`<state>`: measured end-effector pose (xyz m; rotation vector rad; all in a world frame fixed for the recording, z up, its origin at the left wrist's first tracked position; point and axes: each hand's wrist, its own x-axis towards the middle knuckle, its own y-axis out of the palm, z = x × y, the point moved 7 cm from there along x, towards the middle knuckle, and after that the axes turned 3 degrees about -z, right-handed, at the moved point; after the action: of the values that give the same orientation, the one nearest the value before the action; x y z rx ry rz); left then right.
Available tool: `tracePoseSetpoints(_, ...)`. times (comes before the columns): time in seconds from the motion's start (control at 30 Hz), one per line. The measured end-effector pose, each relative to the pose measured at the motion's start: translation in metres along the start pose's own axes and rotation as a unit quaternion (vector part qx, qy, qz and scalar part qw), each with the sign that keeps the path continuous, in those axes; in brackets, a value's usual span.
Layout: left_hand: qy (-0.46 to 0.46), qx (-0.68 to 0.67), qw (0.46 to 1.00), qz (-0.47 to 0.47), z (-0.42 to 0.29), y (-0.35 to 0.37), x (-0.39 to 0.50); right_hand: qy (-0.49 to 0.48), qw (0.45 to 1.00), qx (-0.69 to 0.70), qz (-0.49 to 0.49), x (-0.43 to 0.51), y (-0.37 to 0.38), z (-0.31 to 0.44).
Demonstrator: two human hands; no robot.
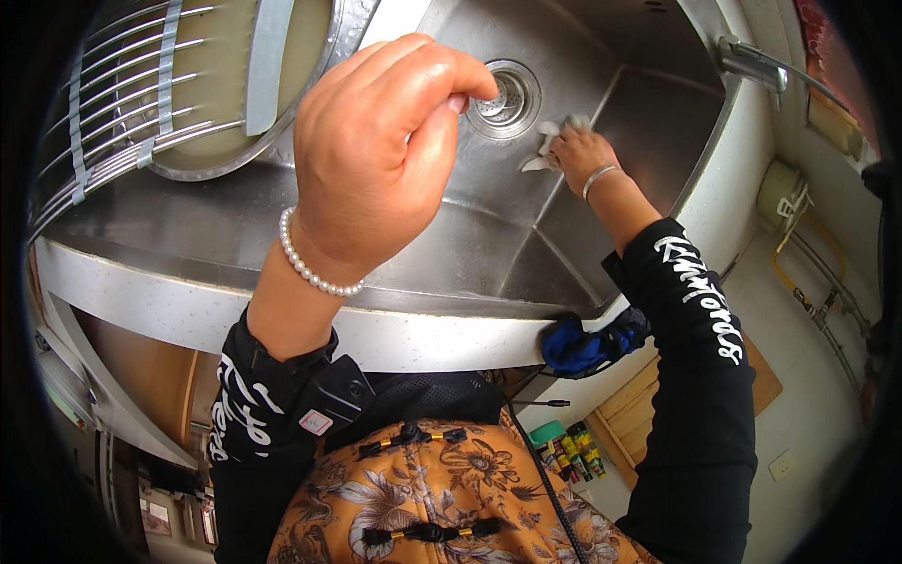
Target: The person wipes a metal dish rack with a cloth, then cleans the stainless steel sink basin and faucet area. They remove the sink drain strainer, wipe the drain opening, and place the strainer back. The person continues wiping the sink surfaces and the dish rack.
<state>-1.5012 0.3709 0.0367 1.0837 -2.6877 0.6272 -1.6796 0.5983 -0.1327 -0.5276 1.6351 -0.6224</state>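
Observation:
My right hand presses a crumpled pale cloth against the bottom of the stainless-steel sink, to the right of the round drain strainer. My left hand is raised nearer the camera, above the sink's left part, with its fingers curled in. The thumb and index finger meet near the drain's left edge in the picture. No object shows in the left hand, but its palm is hidden. The right fingertips are slightly blurred over the cloth.
A metal basin of cloudy water and a wire rack stand at the upper left. The faucet is at the upper right. A blue-and-black fabric item lies at the counter's front edge.

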Motion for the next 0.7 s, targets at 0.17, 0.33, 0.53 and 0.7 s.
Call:
tracePoseSetpoints(0.17,0.003,-0.005,0.999,-0.034,0.000,-0.001,0.001,-0.083,0.992,-0.002,0.093,-0.023,0.026,0.047)
tracePoseSetpoints(0.33,0.017,-0.006,1.000,-0.017,-0.002,-0.002,0.001,-0.074,0.968,0.103,0.215,-0.033,0.064,0.072)
tracePoseSetpoints(0.53,0.012,-0.021,0.999,-0.031,0.000,-0.004,-0.001,-0.015,0.880,0.430,0.203,-0.024,0.060,0.081)
tracePoseSetpoints(0.7,0.007,-0.011,0.999,-0.037,0.001,-0.003,0.001,0.069,0.620,0.760,0.180,-0.036,-0.002,0.059)
